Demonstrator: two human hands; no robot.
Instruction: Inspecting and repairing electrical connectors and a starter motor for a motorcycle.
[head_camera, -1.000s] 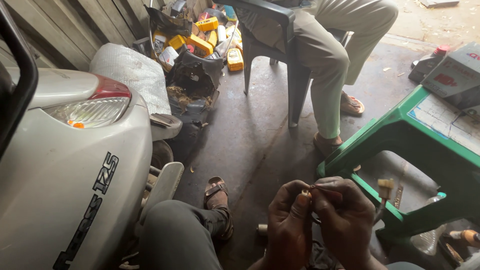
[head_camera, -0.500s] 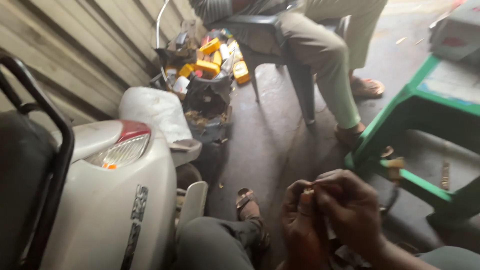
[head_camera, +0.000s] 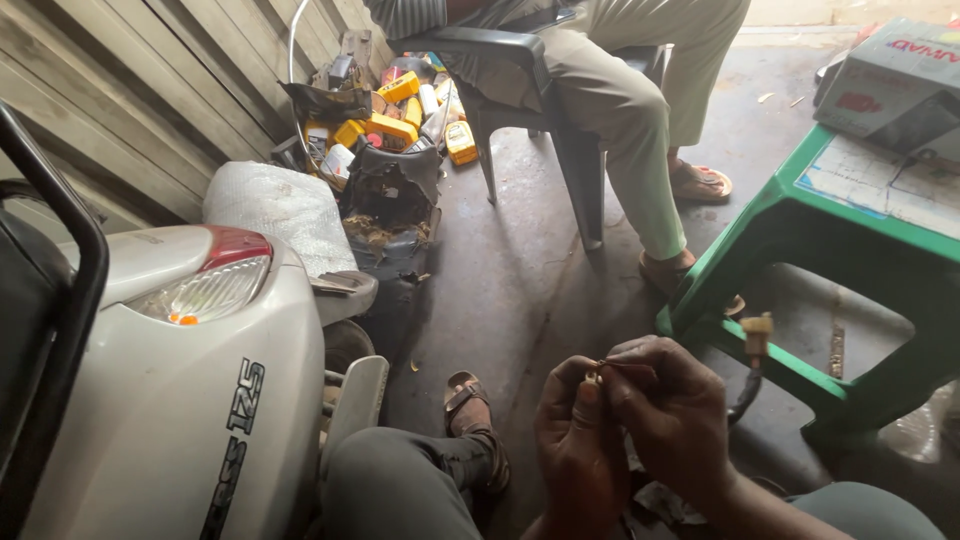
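A small wire end (head_camera: 597, 373) is pinched between two hands, low over the floor.
It is thin, reddish and pale-tipped; the left hand (head_camera: 578, 450) and right hand (head_camera: 672, 415) are closed tight on it, beside a green stool (head_camera: 800, 215).

The small part (head_camera: 592, 377) pinched between the hands (head_camera: 630, 420) is staying too tiny to identify. The top edge is cutting off the seated person (head_camera: 620, 90) above the waist. The left edge is cutting the white scooter (head_camera: 190, 400), and its wheel is hiding behind the body panel.
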